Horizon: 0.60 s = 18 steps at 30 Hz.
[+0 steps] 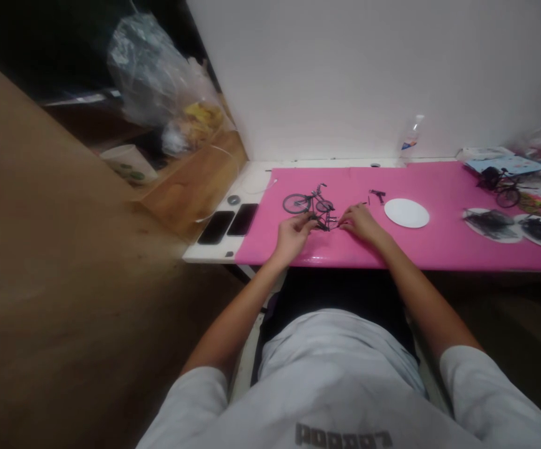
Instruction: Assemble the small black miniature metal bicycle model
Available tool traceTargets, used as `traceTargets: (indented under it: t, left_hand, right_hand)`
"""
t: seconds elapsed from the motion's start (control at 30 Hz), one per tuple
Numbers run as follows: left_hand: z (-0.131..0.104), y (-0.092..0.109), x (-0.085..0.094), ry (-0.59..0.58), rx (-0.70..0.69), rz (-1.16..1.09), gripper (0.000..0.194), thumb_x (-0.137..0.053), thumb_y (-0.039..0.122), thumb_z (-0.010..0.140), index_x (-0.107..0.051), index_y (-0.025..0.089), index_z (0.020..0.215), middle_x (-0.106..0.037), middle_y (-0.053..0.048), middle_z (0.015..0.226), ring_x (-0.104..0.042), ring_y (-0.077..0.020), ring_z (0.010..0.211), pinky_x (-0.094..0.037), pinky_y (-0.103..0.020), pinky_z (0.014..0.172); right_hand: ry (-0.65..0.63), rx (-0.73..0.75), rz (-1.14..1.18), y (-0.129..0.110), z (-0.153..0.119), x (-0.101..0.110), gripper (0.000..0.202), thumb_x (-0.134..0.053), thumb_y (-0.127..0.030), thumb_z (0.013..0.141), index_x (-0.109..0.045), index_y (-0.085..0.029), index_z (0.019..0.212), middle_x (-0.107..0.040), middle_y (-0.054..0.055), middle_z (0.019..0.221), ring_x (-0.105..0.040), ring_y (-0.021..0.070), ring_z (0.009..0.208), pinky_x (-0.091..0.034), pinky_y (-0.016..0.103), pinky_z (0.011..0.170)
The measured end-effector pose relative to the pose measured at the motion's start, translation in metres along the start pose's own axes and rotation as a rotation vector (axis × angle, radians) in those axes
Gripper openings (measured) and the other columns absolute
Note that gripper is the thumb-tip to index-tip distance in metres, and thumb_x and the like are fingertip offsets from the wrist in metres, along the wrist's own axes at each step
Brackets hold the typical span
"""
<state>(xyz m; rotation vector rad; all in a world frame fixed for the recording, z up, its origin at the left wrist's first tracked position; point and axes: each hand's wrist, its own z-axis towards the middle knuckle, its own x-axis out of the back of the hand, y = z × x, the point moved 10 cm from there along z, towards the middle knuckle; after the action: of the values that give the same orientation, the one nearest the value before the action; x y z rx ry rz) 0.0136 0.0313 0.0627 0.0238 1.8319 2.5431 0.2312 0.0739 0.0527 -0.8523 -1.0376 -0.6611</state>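
Brightly pink tabletop (349, 249) against pale wall (340, 81), both hands' grip (292, 237) (364, 223) pinched on miniature bicycle (319, 203)

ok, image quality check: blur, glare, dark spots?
Head view: soft overall, thin parts of the model bicycle hard to resolve; head view: faint glare along the pink cover's front edge; head view: upper-left corner nearly black; head view: wide-angle stretch, shirt looming large at the bottom.
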Motion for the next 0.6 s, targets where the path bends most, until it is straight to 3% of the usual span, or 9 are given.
traceTargets:
  t: [0.17,0.33,0.47,0.6]
  left_hand:
    - [-0.002,0.002,-0.003,-0.002,0.05,-0.075,0.057,-0.092,0.05,0.079,-0.084,0.01,0.119,-0.079,-0.022,0.13,-0.083,-0.032,0.098,-0.066,-0.036,0.074]
    - [0.0,0.004,0.0,0.021,0.042,-0.073,0.057,-0.092,0.05,0.079,-0.084,0.01,0.118,-0.08,-0.022,0.127,-0.083,-0.0313,0.094,-0.064,-0.033,0.069]
    - [0.001,0.007,0.005,0.065,0.0,-0.053,0.051,-0.09,0.047,0.082,-0.084,0.011,0.118,-0.081,-0.021,0.125,-0.083,-0.0311,0.096,-0.064,-0.033,0.071]
    - [0.0,0.014,0.01,0.106,-0.066,-0.03,0.041,-0.087,0.042,0.085,-0.086,0.012,0.113,-0.082,-0.018,0.123,-0.082,-0.0321,0.108,-0.067,-0.038,0.084]
  right_hand:
    - [0.027,-0.003,0.013,0.001,0.002,-0.004,0.018,-0.07,-0.023,0.102,-0.088,-0.018,0.102,-0.077,0.017,0.116,-0.057,0.0318,0.114,-0.042,0.046,0.108]
    - [0.129,-0.059,0.136,0.001,-0.001,0.021,0.019,-0.063,-0.02,0.106,-0.081,-0.016,0.11,-0.079,0.015,0.11,-0.065,0.0296,0.107,-0.05,0.045,0.099]
    - [0.366,-0.079,0.297,-0.005,-0.006,0.06,0.015,-0.066,-0.025,0.106,-0.079,-0.02,0.112,-0.081,0.011,0.108,-0.071,0.0265,0.098,-0.056,0.042,0.089]
    - [0.656,0.004,0.332,-0.034,-0.024,0.104,0.016,-0.07,-0.035,0.107,-0.08,-0.023,0.106,-0.08,0.01,0.105,-0.071,0.0262,0.096,-0.059,0.041,0.082]
